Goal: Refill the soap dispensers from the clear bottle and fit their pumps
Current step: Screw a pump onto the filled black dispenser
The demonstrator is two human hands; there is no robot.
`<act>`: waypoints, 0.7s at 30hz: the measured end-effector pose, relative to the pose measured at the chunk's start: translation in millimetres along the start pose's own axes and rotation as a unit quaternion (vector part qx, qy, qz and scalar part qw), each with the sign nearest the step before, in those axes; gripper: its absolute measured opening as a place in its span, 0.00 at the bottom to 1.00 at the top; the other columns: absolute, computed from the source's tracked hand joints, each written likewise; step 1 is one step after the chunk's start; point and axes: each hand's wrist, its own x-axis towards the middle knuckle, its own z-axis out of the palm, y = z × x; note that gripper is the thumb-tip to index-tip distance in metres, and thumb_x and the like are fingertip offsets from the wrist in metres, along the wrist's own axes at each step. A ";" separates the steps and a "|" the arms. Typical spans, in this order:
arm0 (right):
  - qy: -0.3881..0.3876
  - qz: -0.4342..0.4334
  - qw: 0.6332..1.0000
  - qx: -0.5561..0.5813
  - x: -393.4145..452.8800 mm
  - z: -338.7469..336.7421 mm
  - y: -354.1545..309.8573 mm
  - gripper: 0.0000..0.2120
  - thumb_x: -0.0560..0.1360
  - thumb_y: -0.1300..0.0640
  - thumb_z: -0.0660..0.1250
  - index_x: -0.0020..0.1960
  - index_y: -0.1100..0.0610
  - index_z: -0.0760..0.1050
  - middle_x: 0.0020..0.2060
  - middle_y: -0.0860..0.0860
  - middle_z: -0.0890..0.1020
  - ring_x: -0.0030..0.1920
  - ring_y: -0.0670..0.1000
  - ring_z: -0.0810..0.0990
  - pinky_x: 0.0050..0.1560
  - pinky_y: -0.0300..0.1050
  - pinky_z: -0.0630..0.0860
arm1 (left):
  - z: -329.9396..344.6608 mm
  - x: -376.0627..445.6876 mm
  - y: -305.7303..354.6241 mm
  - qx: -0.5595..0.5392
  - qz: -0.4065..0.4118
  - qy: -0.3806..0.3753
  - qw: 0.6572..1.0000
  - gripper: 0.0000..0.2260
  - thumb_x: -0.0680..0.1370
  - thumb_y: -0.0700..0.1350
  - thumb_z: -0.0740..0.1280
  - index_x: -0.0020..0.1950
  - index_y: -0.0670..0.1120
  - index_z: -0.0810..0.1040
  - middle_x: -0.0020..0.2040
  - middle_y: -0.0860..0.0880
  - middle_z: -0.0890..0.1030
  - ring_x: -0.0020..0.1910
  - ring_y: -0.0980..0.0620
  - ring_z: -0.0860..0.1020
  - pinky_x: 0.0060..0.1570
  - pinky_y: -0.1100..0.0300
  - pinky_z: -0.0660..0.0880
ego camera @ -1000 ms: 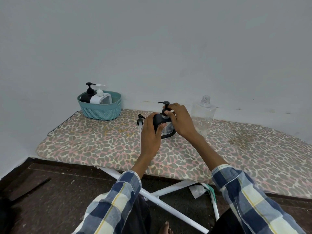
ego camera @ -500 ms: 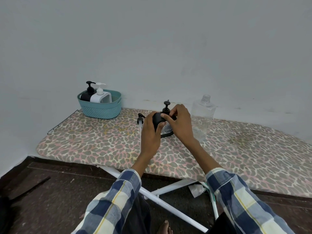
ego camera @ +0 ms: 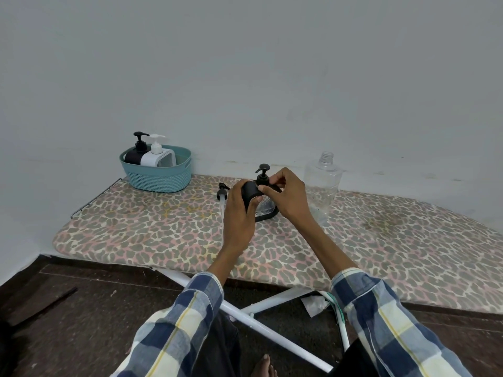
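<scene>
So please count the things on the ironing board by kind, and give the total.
Soap dispensers: 3 (black in hands, black and white in basket)
Loose pump: 1
Clear bottle: 1
Teal basket: 1
Total: 6

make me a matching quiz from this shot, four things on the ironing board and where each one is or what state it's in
Things:
1. teal woven plastic basket
2. clear plastic bottle
3. loose black pump with white tube
4. black soap dispenser with clear window

Places or states:
A. lying on the leopard-print cover, left of the hands
B. held between both hands
C. standing uncapped, right of the hands
D. at the back left, holding a black and a white dispenser

Pairs: 1-D, 2-C, 3-A, 4-B
</scene>
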 end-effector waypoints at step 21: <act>-0.043 -0.005 0.998 -0.050 6.8 7.4 0.6 0.14 0.79 0.48 0.72 0.60 0.54 0.82 0.54 0.50 0.79 0.57 0.55 0.81 0.61 0.53 0.78 | 0.2 -0.7 1.7 0.009 0.001 -0.001 1.000 0.21 0.87 0.59 0.63 0.77 0.52 0.68 0.69 0.51 0.74 0.61 0.53 0.77 0.57 0.60 0.78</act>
